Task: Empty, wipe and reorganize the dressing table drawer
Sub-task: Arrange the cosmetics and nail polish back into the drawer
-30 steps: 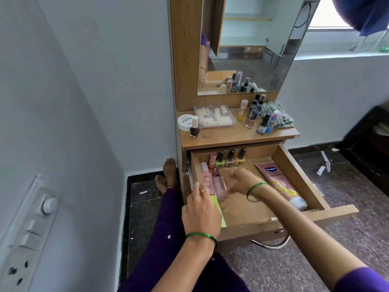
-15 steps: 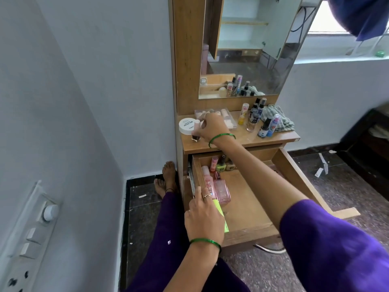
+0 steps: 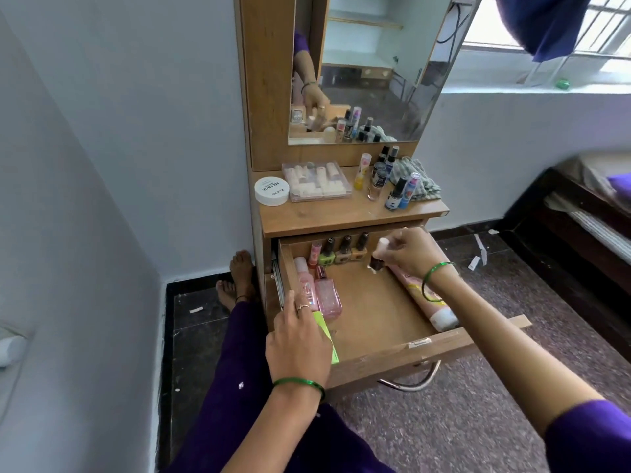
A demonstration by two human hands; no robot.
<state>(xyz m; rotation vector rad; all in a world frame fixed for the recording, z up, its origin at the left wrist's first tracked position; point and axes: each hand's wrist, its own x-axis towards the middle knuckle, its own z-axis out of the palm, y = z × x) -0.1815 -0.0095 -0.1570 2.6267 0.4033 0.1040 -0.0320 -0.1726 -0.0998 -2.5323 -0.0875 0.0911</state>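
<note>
Dark polish bottle (image 3: 376, 264) under right grip (image 3: 408, 252)

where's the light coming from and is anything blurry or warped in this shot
Head view: daylight enters from the window at upper right; wide-angle lens bends the walls at the edges; the right hand and its dark nail polish bottle look slightly motion-blurred; the drawer stays sharp.

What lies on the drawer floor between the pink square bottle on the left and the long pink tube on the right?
Nothing: in the head view, bare wood of the drawer separates the pink square bottle from the pink tube. The right hand holds a dark nail polish bottle farther back.
</note>
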